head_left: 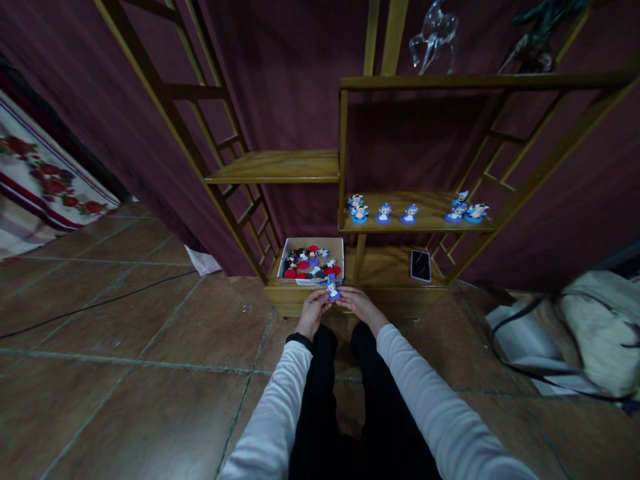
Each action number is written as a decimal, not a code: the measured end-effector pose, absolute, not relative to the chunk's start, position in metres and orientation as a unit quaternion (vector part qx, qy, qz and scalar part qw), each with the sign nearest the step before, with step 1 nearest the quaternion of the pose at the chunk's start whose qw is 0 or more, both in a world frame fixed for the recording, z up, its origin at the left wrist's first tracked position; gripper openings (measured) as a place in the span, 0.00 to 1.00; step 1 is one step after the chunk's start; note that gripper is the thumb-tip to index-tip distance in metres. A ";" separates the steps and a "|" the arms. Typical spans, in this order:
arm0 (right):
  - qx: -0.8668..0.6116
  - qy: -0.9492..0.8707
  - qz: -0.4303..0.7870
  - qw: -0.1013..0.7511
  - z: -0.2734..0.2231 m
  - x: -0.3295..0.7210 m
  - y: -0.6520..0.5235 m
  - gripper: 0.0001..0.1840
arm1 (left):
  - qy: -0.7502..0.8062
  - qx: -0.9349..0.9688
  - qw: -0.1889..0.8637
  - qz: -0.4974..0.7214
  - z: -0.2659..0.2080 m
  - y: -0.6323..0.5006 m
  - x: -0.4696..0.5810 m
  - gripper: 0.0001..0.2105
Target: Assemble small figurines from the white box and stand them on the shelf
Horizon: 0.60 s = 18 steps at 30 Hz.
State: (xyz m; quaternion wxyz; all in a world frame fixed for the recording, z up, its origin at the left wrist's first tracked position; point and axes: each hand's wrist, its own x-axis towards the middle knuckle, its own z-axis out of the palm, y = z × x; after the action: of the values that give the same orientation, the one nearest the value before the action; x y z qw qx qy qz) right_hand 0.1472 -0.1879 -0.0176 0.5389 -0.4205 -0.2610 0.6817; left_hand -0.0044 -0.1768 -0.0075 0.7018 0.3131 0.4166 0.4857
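Between my left hand (313, 311) and my right hand (358, 303) is a small purple and white figurine (333, 289) on a round purple base. Fingers of both hands close on it from either side, and it stands upright. Just beyond it, a white-rimmed cardboard box (286, 249) on the lowest shelf holds many small figurines with red, black and purple bases. On the shelf above stand several blue and purple figurines: one purple figurine (383, 213), another purple figurine (409, 214), and blue ones grouped at the left and right ends.
A phone (421, 265) lies on the lowest shelf (383, 260), right of the box. The wooden rack also bears a glass horse (434, 37) and a dark ornament (543, 40) on top. A pale bag (600, 327) sits on the tiled floor at right; a cable (100, 305) runs at left.
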 end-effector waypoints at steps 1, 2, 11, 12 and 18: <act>-0.421 -0.260 0.681 0.539 -0.017 0.147 -0.188 0.14 | 0.414 0.310 0.705 0.485 -0.007 -0.177 -0.005 0.10; -0.420 -0.261 0.682 0.539 -0.017 0.147 -0.188 0.14 | 0.412 0.309 0.707 0.484 -0.007 -0.177 -0.005 0.11; -0.416 -0.288 0.688 0.521 -0.014 0.146 -0.190 0.16 | 0.406 0.316 0.707 0.485 -0.009 -0.177 -0.004 0.12; -0.417 -0.291 0.686 0.521 -0.013 0.145 -0.191 0.16 | 0.406 0.317 0.706 0.485 -0.009 -0.176 -0.004 0.13; -0.430 -0.302 0.673 0.520 -0.007 0.143 -0.194 0.17 | 0.406 0.349 0.699 0.475 -0.011 -0.176 -0.002 0.19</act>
State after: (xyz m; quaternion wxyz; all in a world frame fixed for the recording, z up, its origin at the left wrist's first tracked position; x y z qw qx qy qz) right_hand 0.1431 -0.1941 -0.0073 0.5203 -0.4299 -0.3024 0.6731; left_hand -0.0016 -0.1760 -0.0111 0.6985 0.3489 0.4061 0.4748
